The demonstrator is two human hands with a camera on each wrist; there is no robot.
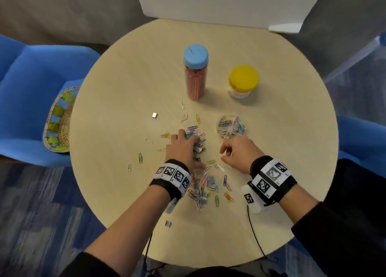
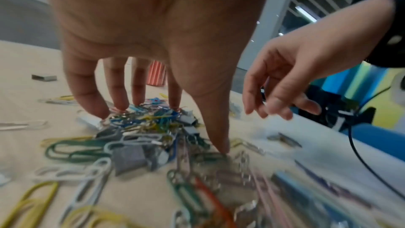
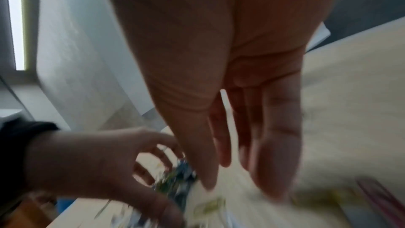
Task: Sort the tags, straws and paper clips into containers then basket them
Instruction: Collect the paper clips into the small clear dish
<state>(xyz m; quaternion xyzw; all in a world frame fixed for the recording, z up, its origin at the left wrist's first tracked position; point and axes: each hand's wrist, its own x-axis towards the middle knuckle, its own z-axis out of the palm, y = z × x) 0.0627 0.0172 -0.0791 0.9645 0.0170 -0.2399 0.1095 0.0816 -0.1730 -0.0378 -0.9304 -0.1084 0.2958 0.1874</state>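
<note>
Head view, looking down on a round pale wooden table. Left hand spread over a heap of coloured paper clips at the centre, straight fingertips pressing down on it, grasping nothing. Right hand just right of the heap, fingers loosely curled, holding nothing visible. Clear dish partly filled with clips beyond the right hand. Farther back, blue-lidded jar of striped straws and yellow-lidded jar, both upright. Woven basket on a blue chair at left.
</note>
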